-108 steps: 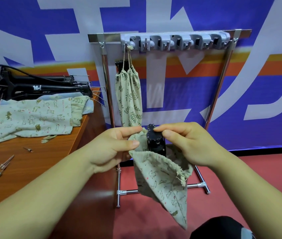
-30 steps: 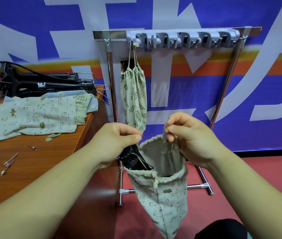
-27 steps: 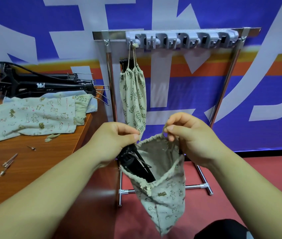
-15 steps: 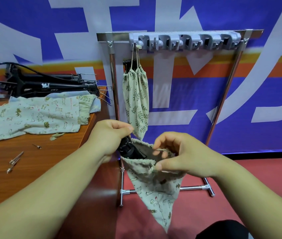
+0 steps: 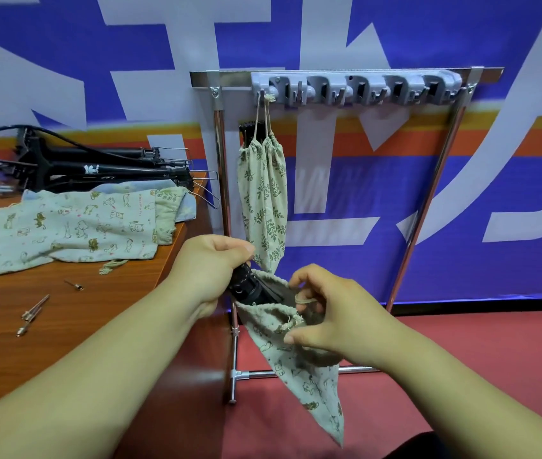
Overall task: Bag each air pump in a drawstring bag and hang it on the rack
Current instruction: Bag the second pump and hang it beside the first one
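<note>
Left hand (image 5: 210,270): clenched on black cylindrical air pump (image 5: 246,288), axis slanting down-right into bag.
Right hand (image 5: 332,321): pinching mouth of beige animal-print cloth drawstring bag (image 5: 299,359), just right of pump.

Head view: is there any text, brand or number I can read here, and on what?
Black air pump on the wooden table: a small white logo mark, too blurred to read.
Pale animal-print drawstring bag lying on the table: a short line of tiny printed text, too small to read.
Blue banner behind the metal rack: large white strokes, cropped, not readable as words.
Grey hook strip: no text visible.
</note>
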Available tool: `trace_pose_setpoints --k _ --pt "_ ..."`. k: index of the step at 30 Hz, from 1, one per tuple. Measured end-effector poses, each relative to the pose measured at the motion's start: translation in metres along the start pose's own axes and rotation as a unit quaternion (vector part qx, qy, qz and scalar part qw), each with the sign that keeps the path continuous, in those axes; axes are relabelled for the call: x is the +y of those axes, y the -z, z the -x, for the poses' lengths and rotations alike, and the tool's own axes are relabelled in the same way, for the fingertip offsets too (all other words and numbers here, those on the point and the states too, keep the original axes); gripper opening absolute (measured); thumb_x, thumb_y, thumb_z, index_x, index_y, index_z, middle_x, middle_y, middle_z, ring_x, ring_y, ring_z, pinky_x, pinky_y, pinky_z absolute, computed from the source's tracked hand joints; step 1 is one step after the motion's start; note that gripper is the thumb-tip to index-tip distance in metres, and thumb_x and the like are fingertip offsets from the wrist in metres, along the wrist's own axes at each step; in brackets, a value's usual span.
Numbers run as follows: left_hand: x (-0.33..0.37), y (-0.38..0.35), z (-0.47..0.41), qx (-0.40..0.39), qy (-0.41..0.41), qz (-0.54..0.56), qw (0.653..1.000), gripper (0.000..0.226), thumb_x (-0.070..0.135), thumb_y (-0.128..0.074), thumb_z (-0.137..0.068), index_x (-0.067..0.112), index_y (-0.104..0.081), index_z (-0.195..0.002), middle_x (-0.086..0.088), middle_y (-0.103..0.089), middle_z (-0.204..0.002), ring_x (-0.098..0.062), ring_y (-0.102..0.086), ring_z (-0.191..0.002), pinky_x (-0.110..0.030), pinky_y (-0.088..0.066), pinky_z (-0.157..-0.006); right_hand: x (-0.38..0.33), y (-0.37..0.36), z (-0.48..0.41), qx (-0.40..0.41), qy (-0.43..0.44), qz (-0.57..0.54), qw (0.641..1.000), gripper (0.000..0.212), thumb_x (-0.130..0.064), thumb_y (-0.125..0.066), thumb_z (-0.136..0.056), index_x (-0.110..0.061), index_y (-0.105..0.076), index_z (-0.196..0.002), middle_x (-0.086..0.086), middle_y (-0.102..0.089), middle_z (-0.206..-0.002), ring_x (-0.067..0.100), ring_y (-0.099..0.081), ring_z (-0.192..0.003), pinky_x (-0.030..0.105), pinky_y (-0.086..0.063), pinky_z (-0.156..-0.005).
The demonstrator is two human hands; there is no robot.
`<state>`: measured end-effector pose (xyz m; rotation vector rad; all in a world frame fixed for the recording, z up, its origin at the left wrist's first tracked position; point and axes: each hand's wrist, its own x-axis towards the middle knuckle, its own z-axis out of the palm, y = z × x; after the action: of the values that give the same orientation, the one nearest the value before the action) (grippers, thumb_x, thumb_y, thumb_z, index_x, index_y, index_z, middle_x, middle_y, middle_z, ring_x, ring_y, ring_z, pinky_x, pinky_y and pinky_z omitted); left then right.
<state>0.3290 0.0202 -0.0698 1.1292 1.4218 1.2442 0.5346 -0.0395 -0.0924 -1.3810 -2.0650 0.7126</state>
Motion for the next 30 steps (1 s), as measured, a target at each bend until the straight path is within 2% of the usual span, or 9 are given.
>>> trace_pose_setpoints --k 3,6,8,13,16,20,23,27,30 --pt "0.0 0.0 -0.001 0.003 0.005 0.009 1.0 0.009 0.005 -0.073 -0.088 0.011 -0.076 -0.081 -0.01 -0.073 -0.077 -0.022 -0.065 -0.071 -0.033 -0.054 -0.075 -0.001 -0.008 0.001 0.012 0.006 0.015 1.0 0.063 -0.053 -0.088 -0.061 -0.043 -0.049 -0.109 -0.016 -0.062 -0.096 -0.005 -0.057 -0.092 0.012 -0.039 -0.08" --pt "0.001 0.0 -0.001 0.006 0.007 0.011 1.0 0.011 0.005 -0.073 -0.088 0.012 -0.076 -0.08 -0.009 -0.073 -0.077 -0.02 -0.065 -0.069 -0.032 -0.054 -0.073 0.002 -0.015 0.0 0.055 0.009 0.025 0.998 0.05 -0.048 -0.085 -0.069 -0.044 -0.05 -0.103 -0.015 -0.063 -0.091 -0.003 -0.057 -0.089 0.015 -0.042 -0.081" --pt "0.001 0.0 0.0 0.006 0.006 0.01 1.0 0.01 0.006 -0.073 -0.088 0.012 -0.076 -0.081 -0.009 -0.073 -0.077 -0.02 -0.065 -0.068 -0.031 -0.054 -0.071 0.005 -0.017 -0.003 0.071 -0.004 0.027 0.997 0.04 -0.038 -0.083 -0.076 -0.047 -0.05 -0.098 -0.014 -0.064 -0.088 -0.001 -0.058 -0.079 0.016 -0.044 -0.075" --pt "-0.002 0.003 -0.002 -0.02 -0.028 -0.03 0.999 0.01 0.011 -0.076 -0.087 0.016 -0.079 -0.079 0.0 -0.075 -0.073 -0.016 -0.066 -0.07 -0.029 -0.051 -0.07 0.002 0.001 -0.007 0.047 -0.049 -0.18 0.981 0.029 -0.007 -0.077 -0.085 -0.026 -0.059 -0.098 -0.001 -0.065 -0.077 0.002 -0.05 -0.047 0.015 -0.041 -0.05" --pt "-0.002 0.002 0.001 -0.054 -0.095 -0.125 0.986 0.006 0.022 -0.077 -0.087 0.023 -0.08 -0.082 0.011 -0.076 -0.076 -0.001 -0.067 -0.071 -0.023 -0.048 -0.072 0.001 0.013 -0.009 0.006 -0.053 -0.287 0.957 0.026 0.002 -0.073 -0.087 -0.013 -0.057 -0.1 0.008 -0.062 -0.072 0.008 -0.048 -0.043 0.019 -0.039 -0.041" --pt "0.004 -0.001 0.009 -0.094 -0.148 -0.179 0.968 0.007 0.027 -0.074 -0.089 0.029 -0.079 -0.085 0.017 -0.076 -0.083 0.004 -0.068 -0.078 -0.018 -0.045 -0.072 0.001 0.019 -0.014 0.016 -0.07 -0.345 0.936 0.026 0.006 -0.072 -0.086 -0.009 -0.056 -0.098 0.011 -0.061 -0.071 0.014 -0.05 -0.047 0.021 -0.04 -0.042" --pt "0.008 0.001 0.016 -0.126 -0.195 -0.197 0.952 0.009 0.027 -0.074 -0.089 0.03 -0.078 -0.081 0.015 -0.075 -0.085 0.001 -0.068 -0.082 -0.017 -0.046 -0.074 0.003 0.02 -0.015 0.043 -0.066 -0.365 0.928 0.027 0.006 -0.073 -0.084 -0.01 -0.057 -0.099 0.009 -0.063 -0.072 0.023 -0.055 -0.064 0.028 -0.047 -0.059" --pt "0.008 0.0 0.027 -0.184 -0.273 -0.252 0.91 0.015 0.046 -0.071 -0.077 0.037 -0.077 -0.087 0.022 -0.063 -0.113 0.006 -0.058 -0.112 -0.009 -0.042 -0.089 0.002 0.026 -0.014 0.051 -0.064 -0.402 0.912 0.027 0.009 -0.07 -0.085 -0.008 -0.056 -0.101 0.011 -0.065 -0.074 0.023 -0.058 -0.065 0.031 -0.049 -0.063" --pt "0.003 -0.002 0.03 -0.213 -0.312 -0.318 0.87 0.028 0.058 -0.07 -0.074 0.045 -0.074 -0.098 0.027 -0.049 -0.13 0.004 -0.048 -0.126 -0.017 -0.036 -0.104 -0.001 0.033 -0.014 0.048 -0.059 -0.424 0.902 0.027 0.007 -0.069 -0.086 -0.008 -0.055 -0.103 0.012 -0.067 -0.076 0.022 -0.062 -0.064 0.03 -0.051 -0.062"
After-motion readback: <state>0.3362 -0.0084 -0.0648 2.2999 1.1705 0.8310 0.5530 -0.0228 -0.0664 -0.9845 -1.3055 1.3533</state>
